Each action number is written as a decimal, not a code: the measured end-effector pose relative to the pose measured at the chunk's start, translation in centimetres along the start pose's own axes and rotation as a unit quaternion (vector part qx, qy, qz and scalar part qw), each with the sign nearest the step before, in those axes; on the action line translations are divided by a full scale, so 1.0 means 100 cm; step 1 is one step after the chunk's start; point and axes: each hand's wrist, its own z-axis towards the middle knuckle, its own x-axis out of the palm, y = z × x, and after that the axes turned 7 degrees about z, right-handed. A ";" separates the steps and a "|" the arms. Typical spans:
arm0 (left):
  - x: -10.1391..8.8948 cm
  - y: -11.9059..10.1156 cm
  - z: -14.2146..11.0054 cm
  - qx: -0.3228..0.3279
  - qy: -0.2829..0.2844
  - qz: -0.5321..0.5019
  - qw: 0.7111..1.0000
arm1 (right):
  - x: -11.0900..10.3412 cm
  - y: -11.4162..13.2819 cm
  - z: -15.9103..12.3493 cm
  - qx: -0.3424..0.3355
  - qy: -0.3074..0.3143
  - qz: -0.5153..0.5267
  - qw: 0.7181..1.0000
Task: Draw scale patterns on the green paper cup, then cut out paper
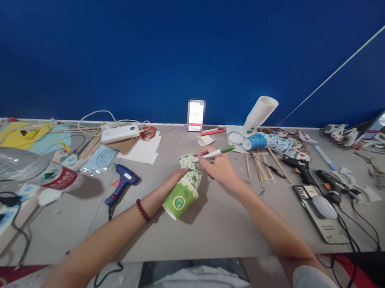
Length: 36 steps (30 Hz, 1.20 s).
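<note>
A piece made of green-and-white paper cups (182, 194) joined end to end lies tilted at the middle of the table, its solid green cup toward me. My left hand (176, 178) is closed around its left side, the fingers partly hidden by the cups. In my right hand (214, 166) is a white marker (216, 153) with a green end, pinched like a pen. Its tip is at the far patterned cup, by the rim; whether it touches cannot be made out.
On the left are a blue glue gun (123, 184), a plastic bottle (34, 167) and a power strip (8, 219). A stack of white cups (261, 113), blue cups (258, 141), wooden sticks (262, 165), a black glue gun (298, 168) and a phone (320, 217) are on the right.
</note>
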 end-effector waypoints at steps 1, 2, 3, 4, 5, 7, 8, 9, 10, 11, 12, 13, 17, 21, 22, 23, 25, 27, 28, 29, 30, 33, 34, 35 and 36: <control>0.000 0.000 0.000 -0.004 -0.001 -0.001 1.000 | 0.000 0.000 0.000 0.001 0.001 0.003 1.000; -0.001 0.001 0.001 -0.009 -0.002 -0.003 1.000 | 0.000 0.000 0.000 0.002 0.003 0.007 1.000; -0.002 0.001 0.001 -0.014 -0.004 -0.004 1.000 | 0.000 -0.001 0.000 0.001 0.005 0.012 1.000; -0.002 0.002 0.001 -0.019 -0.005 -0.005 1.000 | 0.000 -0.002 0.001 0.000 0.005 0.019 1.000; -0.003 0.002 0.002 -0.022 -0.006 -0.007 1.000 | 0.000 -0.003 0.001 -0.002 0.004 0.027 1.000; -0.003 0.003 0.002 -0.021 -0.005 -0.009 1.000 | 0.001 -0.005 0.002 -0.012 -0.007 0.041 0.999; -0.004 0.003 0.002 -0.017 -0.004 -0.008 1.000 | 0.001 -0.006 0.003 -0.017 -0.013 0.047 0.999; -0.004 0.003 0.002 -0.014 -0.002 -0.007 1.000 | 0.002 -0.006 0.003 -0.023 -0.017 0.052 0.998; -0.004 0.003 0.003 -0.010 -0.001 -0.006 1.000 | 0.002 -0.007 0.004 -0.028 -0.017 0.055 0.998; -0.004 0.003 0.003 -0.007 0.000 -0.004 1.000 | 0.002 -0.007 0.004 -0.031 -0.016 0.057 0.998; -0.004 0.003 0.004 -0.004 0.000 -0.004 1.000 | 0.003 -0.007 0.004 -0.033 -0.013 0.057 0.998; -0.004 0.003 0.004 -0.005 0.001 -0.003 1.000 | 0.003 -0.007 0.004 -0.035 -0.013 0.056 0.998; -0.003 0.002 0.002 -0.013 -0.003 0.001 1.000 | 0.003 -0.007 0.004 -0.033 -0.015 0.057 0.998; -0.003 0.003 0.001 -0.021 -0.001 -0.004 1.000 | 0.003 -0.008 0.003 -0.015 -0.006 0.056 0.998; -0.003 0.003 0.001 -0.024 0.000 -0.007 1.000 | 0.003 -0.009 0.003 -0.015 -0.007 0.052 0.998; -0.003 0.003 0.002 -0.025 0.001 -0.010 1.000 | 0.003 -0.009 0.003 -0.018 -0.011 0.047 0.999; -0.004 0.003 0.002 -0.024 0.001 -0.012 1.000 | 0.002 -0.010 0.003 -0.023 -0.017 0.037 0.999; -0.003 0.002 0.002 -0.016 0.000 -0.007 1.000 | 0.002 -0.011 0.003 -0.020 -0.015 0.035 0.999; -0.003 0.002 0.001 -0.014 -0.001 -0.003 1.000 | 0.002 -0.011 0.003 -0.015 -0.012 0.038 0.999; -0.002 0.001 0.001 -0.013 -0.003 0.000 1.000 | 0.002 -0.011 0.003 -0.009 -0.008 0.042 0.999; -0.002 0.001 0.000 -0.013 -0.005 0.003 1.000 | 0.002 -0.010 0.003 -0.003 -0.006 0.045 0.999; -0.001 0.000 -0.002 -0.014 -0.004 0.001 1.000 | 0.001 -0.008 0.003 0.001 -0.004 0.044 0.999; -0.001 0.000 -0.002 -0.014 -0.003 0.000 1.000 | 0.001 -0.007 0.003 -0.002 -0.005 0.040 0.999; -0.001 0.000 -0.002 -0.013 -0.004 -0.001 1.000 | 0.001 -0.006 0.003 -0.004 -0.006 0.036 0.999; -0.001 0.001 -0.002 -0.014 -0.003 -0.001 1.000 | 0.001 -0.005 0.002 -0.007 -0.006 0.031 0.999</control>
